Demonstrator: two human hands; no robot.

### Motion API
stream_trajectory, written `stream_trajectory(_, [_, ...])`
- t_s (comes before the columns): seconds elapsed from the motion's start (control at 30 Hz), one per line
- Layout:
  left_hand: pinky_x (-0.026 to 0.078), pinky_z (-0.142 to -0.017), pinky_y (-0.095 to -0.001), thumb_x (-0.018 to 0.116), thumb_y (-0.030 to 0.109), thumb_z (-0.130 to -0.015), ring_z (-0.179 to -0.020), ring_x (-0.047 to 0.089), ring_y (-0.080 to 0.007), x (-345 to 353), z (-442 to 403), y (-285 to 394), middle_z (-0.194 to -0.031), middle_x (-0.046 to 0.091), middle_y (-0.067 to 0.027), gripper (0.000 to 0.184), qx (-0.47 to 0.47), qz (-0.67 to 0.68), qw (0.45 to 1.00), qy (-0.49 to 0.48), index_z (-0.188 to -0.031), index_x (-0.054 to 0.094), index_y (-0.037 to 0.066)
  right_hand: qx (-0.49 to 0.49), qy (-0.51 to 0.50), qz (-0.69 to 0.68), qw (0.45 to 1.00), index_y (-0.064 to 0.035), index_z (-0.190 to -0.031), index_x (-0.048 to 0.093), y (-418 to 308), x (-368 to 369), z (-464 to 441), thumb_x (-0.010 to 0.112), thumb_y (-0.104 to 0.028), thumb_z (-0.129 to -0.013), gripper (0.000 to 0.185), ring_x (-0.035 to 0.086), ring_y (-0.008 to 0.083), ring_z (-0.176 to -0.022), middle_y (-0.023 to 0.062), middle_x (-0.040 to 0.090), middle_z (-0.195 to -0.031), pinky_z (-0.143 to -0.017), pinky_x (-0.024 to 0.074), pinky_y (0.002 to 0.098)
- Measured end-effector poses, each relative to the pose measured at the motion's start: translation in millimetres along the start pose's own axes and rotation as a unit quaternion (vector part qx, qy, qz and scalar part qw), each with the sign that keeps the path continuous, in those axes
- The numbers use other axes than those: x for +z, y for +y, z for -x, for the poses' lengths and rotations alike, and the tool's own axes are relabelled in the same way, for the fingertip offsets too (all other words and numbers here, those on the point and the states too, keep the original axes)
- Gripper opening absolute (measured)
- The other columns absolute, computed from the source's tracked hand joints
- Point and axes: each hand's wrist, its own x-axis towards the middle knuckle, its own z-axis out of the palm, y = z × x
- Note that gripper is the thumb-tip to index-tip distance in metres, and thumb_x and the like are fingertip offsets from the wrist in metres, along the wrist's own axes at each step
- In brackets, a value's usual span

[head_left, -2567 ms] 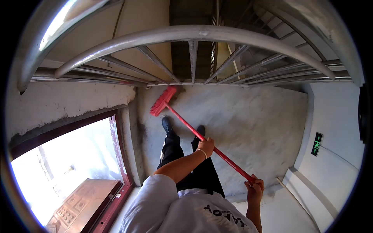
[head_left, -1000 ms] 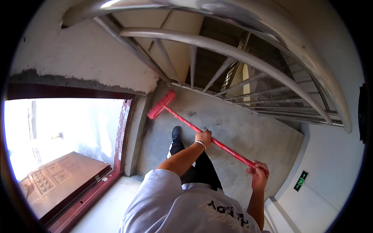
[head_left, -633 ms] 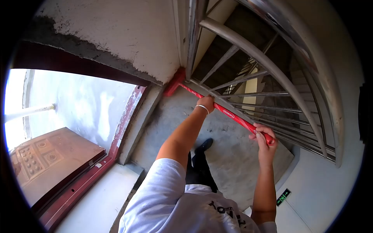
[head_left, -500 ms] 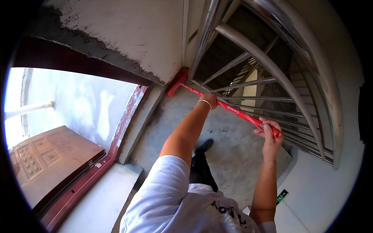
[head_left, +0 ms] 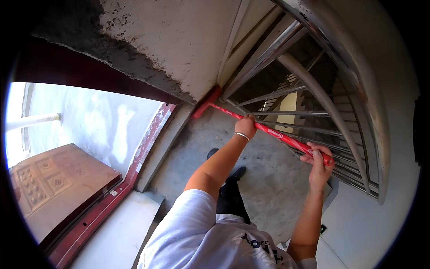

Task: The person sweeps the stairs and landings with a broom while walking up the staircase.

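Note:
A red broom with a long handle (head_left: pixel 293 142) slants across the view. Its red head (head_left: pixel 207 103) rests in the corner between the door frame, the wall and the foot of the railing. My left hand (head_left: pixel 246 126), with a pale bracelet at the wrist, is wrapped round the middle of the handle. Near the handle's top end, my right hand (head_left: pixel 319 164) grips it with the thumb lying along it.
A metal railing (head_left: pixel 318 85) curves round the right side, with stairs below it. At the left stands a dark red door frame (head_left: pixel 130 172) with an embossed brown door (head_left: pixel 62 179) beyond. The grey concrete floor (head_left: pixel 273 193) lies under my feet.
The view has turned, swinging the door frame and railing round. The broom head has gone from the floor by the railing into the corner. Both hands have kept their hold and moved up and right.

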Motion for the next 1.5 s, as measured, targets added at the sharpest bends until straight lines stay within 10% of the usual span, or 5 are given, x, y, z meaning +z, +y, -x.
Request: stream_trajectory(1.5, [0.049, -0.064, -0.0426, 0.059, 0.031, -0.083, -0.073, 0.06, -0.0343, -2, 47, 3, -0.086, 0.057, -0.0103, 0.024, -0.042, 0.032, 0.997, 0.06, -0.079, 0.055, 0.008, -0.014, -0.026, -0.024, 0.999, 0.0037, -0.088, 0.057, -9, -3, 36, 0.052, -0.004, -0.082, 0.011, 0.061, 0.0207, -0.064, 0.0179, 0.059, -0.099, -0.052, 0.0557, 0.0301])
